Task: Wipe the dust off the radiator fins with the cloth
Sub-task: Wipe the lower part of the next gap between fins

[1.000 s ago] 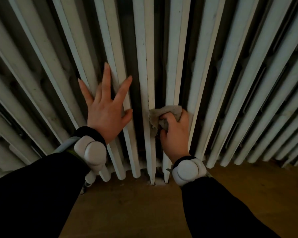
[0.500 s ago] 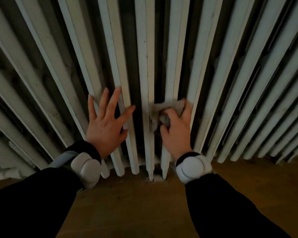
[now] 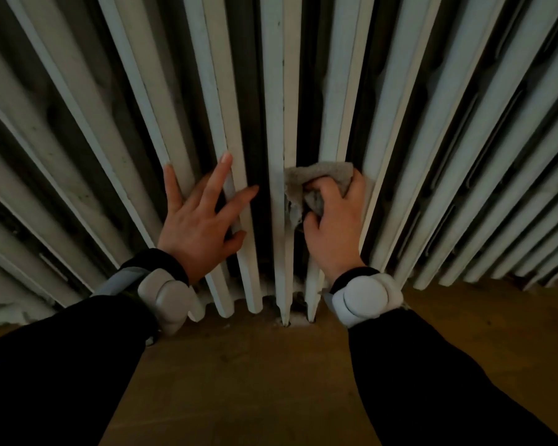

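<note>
The grey cloth (image 3: 316,185) is bunched in the curled fingers of the right hand (image 3: 334,226) and pressed against the white radiator fins (image 3: 276,91); the left hand (image 3: 197,220) is laid flat alongside, fingers spread

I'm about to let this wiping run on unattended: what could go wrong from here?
1. The cloth is bunched in the right hand; a loose corner may snag between the radiator fins.
2. Left hand fingers sit spread across narrow gaps and might get pinched.
3. Loosened dust would likely drop onto the wooden floor.
</note>
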Motion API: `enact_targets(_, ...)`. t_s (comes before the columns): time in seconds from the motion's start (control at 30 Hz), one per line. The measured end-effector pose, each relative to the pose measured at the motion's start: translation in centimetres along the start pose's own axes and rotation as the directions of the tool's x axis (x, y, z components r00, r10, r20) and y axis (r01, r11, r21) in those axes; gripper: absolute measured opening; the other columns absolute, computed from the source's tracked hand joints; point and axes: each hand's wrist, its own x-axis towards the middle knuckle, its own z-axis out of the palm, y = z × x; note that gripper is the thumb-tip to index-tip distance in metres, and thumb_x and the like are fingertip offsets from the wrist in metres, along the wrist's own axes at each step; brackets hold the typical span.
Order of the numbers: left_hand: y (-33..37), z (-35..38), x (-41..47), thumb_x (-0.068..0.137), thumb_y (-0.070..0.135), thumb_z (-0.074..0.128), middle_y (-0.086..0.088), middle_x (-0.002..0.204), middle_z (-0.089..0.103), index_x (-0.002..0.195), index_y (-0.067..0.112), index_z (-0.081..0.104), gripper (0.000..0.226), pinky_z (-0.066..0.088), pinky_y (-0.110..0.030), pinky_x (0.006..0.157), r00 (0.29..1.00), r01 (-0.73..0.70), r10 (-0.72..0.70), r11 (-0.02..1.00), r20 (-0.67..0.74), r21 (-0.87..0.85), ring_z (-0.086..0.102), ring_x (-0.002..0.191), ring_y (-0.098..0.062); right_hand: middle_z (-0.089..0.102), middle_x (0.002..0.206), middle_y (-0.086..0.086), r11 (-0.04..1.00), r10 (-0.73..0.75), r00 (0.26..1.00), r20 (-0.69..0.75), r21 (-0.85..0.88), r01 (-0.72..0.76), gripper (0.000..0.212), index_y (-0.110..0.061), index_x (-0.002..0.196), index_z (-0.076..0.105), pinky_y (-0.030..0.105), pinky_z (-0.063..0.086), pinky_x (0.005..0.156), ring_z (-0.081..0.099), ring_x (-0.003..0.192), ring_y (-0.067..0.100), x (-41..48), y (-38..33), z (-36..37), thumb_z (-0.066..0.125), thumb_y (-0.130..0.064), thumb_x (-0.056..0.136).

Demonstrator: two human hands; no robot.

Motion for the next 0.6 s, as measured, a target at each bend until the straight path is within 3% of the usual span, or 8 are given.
enact_targets(0.17, -0.2, 0.8, 0.1, 0.066, 0.035, 0.078, -0.015, 0.153, 0.008, 0.134, 0.025, 0.044, 0.078, -0.027, -0.05, 0.107, 0.999, -0.024, 0.024, 1.0, -0.04, 0.001, 0.026, 0.13, -0.035, 0.033, 0.137, 0.022, 1.0, -0.015, 1.0, 0.02, -0.022, 0.015, 0.041, -0.019, 0.104, 0.053, 0.044, 0.038, 0.107, 0.037, 0.126, 0.036, -2.0, 1.8, 1.2, 0.063, 0.004, 0.072)
enact_targets(0.4, -0.3, 0.9, 0.1, 0.066, 0.036, 0.077, -0.015, 0.153, 0.008, 0.134, 0.025, 0.047, 0.075, -0.027, -0.05, 0.106, 0.998, -0.029, 0.029, 1.0, -0.048, 0.001, 0.022, 0.13, -0.033, 0.034, 0.138, 0.023, 0.993, 0.048, 0.993, 0.108, -0.112, -0.036, 0.033, -0.012, 0.106, 0.058, 0.049, 0.041, 0.105, 0.039, 0.124, 0.039, -4.3, 3.6, 2.4, 0.063, 0.003, 0.077)
enact_targets(0.6, -0.1, 0.6, -0.1, 0.067, 0.033, 0.078, -0.015, 0.153, 0.009, 0.133, 0.024, 0.047, 0.074, -0.027, -0.05, 0.107, 0.999, -0.029, 0.029, 1.0, -0.044, -0.007, 0.025, 0.131, -0.034, 0.029, 0.144, 0.025, 0.984, 0.113, 0.981, 0.155, -0.153, -0.089, 0.036, -0.011, 0.111, 0.06, 0.039, 0.018, 0.113, 0.032, 0.132, 0.042, -5.1, 3.5, 2.0, 0.058, 0.006, 0.079)
